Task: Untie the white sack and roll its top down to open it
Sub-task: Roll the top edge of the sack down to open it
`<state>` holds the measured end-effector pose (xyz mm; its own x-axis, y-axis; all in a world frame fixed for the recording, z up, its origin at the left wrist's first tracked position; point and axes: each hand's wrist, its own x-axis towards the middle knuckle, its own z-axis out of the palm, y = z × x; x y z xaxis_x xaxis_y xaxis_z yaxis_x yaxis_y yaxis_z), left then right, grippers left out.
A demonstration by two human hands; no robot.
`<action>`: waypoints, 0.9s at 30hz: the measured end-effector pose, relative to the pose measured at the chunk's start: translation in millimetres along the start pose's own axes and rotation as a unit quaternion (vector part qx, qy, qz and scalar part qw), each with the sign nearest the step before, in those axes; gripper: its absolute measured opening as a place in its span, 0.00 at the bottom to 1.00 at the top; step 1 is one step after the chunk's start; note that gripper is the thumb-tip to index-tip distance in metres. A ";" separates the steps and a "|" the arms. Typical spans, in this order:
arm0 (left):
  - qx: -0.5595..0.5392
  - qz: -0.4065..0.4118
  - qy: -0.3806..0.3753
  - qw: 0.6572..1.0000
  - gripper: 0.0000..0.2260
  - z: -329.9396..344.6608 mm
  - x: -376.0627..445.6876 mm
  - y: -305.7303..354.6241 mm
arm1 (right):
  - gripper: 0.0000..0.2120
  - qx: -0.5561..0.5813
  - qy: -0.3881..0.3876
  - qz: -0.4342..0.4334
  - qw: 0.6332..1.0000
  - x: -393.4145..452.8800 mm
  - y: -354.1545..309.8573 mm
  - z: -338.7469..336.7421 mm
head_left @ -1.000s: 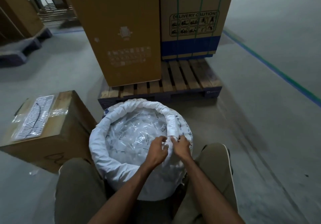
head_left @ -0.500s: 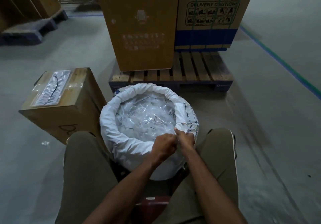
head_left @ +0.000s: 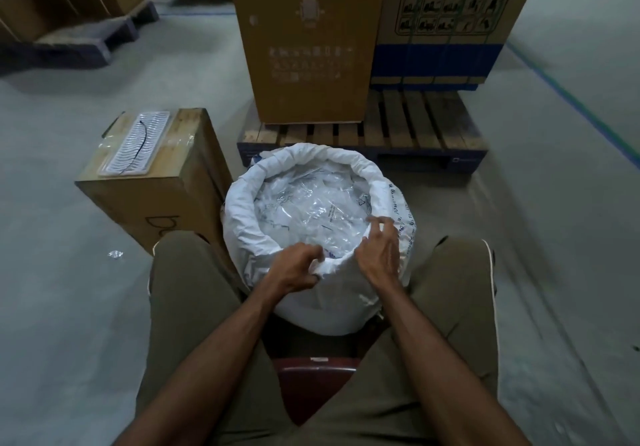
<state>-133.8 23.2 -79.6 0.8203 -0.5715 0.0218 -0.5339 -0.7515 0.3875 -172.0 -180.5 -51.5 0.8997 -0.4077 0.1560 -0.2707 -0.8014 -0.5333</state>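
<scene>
The white sack stands on the floor between my knees, its mouth open and its top rolled down into a thick collar all around. Inside lie several clear plastic packets. My left hand is curled on the near edge of the rolled rim, pinching the white fabric. My right hand hovers at the right side of the rim with fingers spread, touching the collar lightly; it holds nothing.
A cardboard box with a clear blister tray on top stands left of the sack. Behind it a wooden pallet carries two tall cartons. A dark red stool edge shows between my legs.
My right hand has let go of the rim and opened its fingers, moving slightly right. My left hand stays on the near rim. The camera has tilted down a little.
</scene>
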 end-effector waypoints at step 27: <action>-0.570 -0.528 0.294 0.557 0.27 -11.6 -4.5 -52.3 | 0.36 -0.092 -0.176 -0.221 0.955 -41.2 -55.0 63.9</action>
<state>-107.2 68.9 -89.3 0.6587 0.4490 -0.6037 0.5115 0.3212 0.7970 -172.3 -91.7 -81.8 0.9905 0.1351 0.0256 0.1361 -0.9376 -0.3200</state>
